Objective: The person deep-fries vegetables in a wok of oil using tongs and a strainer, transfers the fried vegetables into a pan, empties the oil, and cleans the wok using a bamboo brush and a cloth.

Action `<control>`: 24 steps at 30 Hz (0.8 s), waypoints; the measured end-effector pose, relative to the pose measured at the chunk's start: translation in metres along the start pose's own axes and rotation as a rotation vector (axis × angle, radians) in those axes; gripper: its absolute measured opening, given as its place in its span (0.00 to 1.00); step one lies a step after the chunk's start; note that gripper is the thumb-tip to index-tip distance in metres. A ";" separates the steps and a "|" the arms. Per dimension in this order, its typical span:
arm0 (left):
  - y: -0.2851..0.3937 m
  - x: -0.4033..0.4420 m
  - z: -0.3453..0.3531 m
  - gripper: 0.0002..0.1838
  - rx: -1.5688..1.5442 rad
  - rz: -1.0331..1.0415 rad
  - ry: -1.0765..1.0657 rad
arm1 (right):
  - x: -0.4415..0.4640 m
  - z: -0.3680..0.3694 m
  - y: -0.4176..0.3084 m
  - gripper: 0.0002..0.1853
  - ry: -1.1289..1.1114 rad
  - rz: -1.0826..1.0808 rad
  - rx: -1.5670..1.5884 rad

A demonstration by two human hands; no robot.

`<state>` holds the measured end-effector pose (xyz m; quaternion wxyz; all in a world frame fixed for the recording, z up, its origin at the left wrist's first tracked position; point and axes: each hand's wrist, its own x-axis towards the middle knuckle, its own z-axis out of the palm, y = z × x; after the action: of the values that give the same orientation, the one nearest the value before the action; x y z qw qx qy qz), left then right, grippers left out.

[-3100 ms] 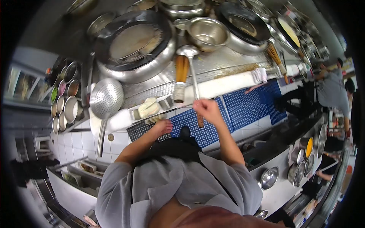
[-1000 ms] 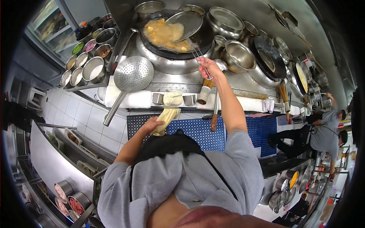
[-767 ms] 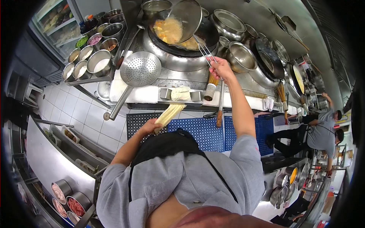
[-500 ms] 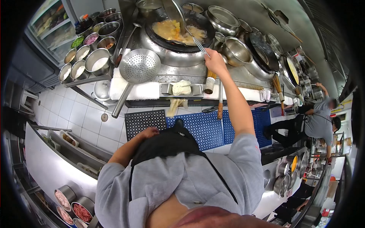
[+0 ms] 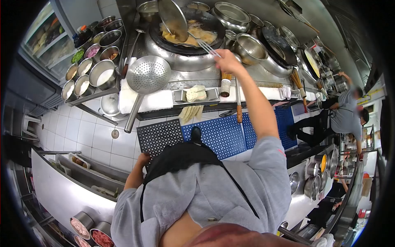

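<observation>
While gripping the wire handle point(image 5: 204, 45) of one big round strainer point(image 5: 172, 18) in the closed right hand point(image 5: 227, 61), held it tilted on edge in the wok point(image 5: 221, 29), its low rim among frothing liquid and yellow pieces point(image 5: 207, 36). Let the left hand point(image 5: 143, 159) hang low beside the black apron point(image 5: 181, 159); could not make out its fingers as apart or together.

Just below the right hand, on the worktop point(image 5: 191, 76), saw one bamboo brush point(image 5: 225, 85) and, beside it, one wooden-handled tool point(image 5: 238, 108). Found the dark marks on the brush's pale grip too blurred to read. Near these, noted one steel bowl point(image 5: 250, 49).

Left of the brush, counted one crumpled whitish cloth point(image 5: 196, 94) in a metal holder, one pale cloth point(image 5: 191, 114) hanging below it, and one perforated ladle point(image 5: 149, 74) over a white towel point(image 5: 160, 99), handle jutting past the edge.

Farther left, on the rack point(image 5: 94, 96), counted five front pots point(image 5: 103, 75) of pale contents, then one pot of green bits point(image 5: 77, 56), one of pink point(image 5: 93, 50) and one of brown point(image 5: 110, 53).

At lower left, made out pots of pinkish meat point(image 5: 80, 226) and red meat point(image 5: 101, 237).
</observation>
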<state>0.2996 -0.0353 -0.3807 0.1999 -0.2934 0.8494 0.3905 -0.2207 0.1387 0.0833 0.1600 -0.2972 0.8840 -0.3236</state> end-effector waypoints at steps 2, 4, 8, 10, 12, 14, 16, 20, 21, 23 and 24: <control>-0.002 -0.008 -0.006 0.15 -0.037 -0.083 0.020 | -0.012 -0.028 0.004 0.17 -0.035 0.048 -0.043; 0.004 -0.027 -0.021 0.13 -0.172 -0.233 -0.020 | -0.025 -0.045 -0.004 0.17 -0.049 0.091 -0.124; 0.010 -0.016 -0.032 0.12 -0.175 -0.344 -0.091 | -0.027 -0.053 0.006 0.18 0.066 0.044 -0.356; 0.013 -0.006 -0.034 0.13 -0.198 -0.282 -0.076 | -0.022 -0.045 0.024 0.18 0.142 -0.018 -0.388; 0.022 0.005 -0.029 0.13 -0.226 -0.176 0.021 | -0.018 -0.038 0.035 0.17 0.201 -0.060 -0.342; 0.038 0.014 -0.033 0.14 -0.279 -0.136 0.046 | -0.013 -0.035 0.041 0.18 0.245 -0.075 -0.280; 0.040 0.029 -0.021 0.14 -0.279 -0.111 0.062 | -0.012 -0.035 0.037 0.19 0.253 -0.032 -0.185; 0.041 0.038 -0.014 0.14 -0.188 0.009 0.055 | -0.012 -0.022 0.022 0.17 0.436 -0.019 -0.136; 0.042 0.036 -0.014 0.14 -0.125 0.076 0.092 | -0.011 -0.015 0.019 0.18 0.455 0.016 -0.130; 0.042 0.033 -0.017 0.14 -0.128 0.029 0.041 | -0.006 0.001 0.018 0.19 0.493 0.081 -0.120; 0.042 0.028 -0.021 0.14 -0.123 0.023 0.015 | -0.001 0.012 0.022 0.18 0.526 0.102 -0.132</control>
<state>0.2483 -0.0391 -0.3609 0.1704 -0.2983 0.8285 0.4422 -0.2232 0.1475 0.0595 -0.0786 -0.1679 0.9281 -0.3229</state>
